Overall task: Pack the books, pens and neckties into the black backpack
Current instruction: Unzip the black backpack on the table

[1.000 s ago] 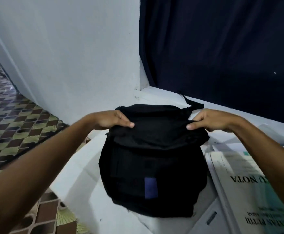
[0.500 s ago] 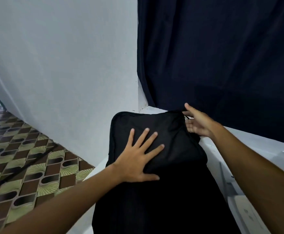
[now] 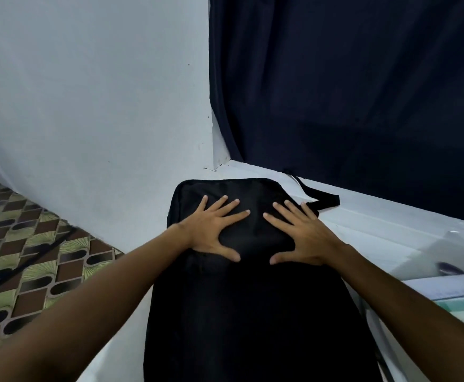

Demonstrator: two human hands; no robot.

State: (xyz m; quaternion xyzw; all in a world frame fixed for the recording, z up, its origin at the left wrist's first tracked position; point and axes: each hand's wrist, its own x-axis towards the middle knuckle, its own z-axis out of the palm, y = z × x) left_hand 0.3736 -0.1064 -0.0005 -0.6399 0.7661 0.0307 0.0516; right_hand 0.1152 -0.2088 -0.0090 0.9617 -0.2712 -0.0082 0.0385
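Two forearms reach in from the near edge over the black backpack (image 3: 252,312), which lies flat on the white table (image 3: 363,232) close to its left edge, above the patterned floor (image 3: 18,257). Left hand (image 3: 211,230) and right hand (image 3: 298,234) press on its upper part, fingers straight and spread. Papers (image 3: 451,296) lie at the right. Farther on, a strap (image 3: 319,198) trails toward the dark curtain (image 3: 349,92), with bare tabletop beyond.
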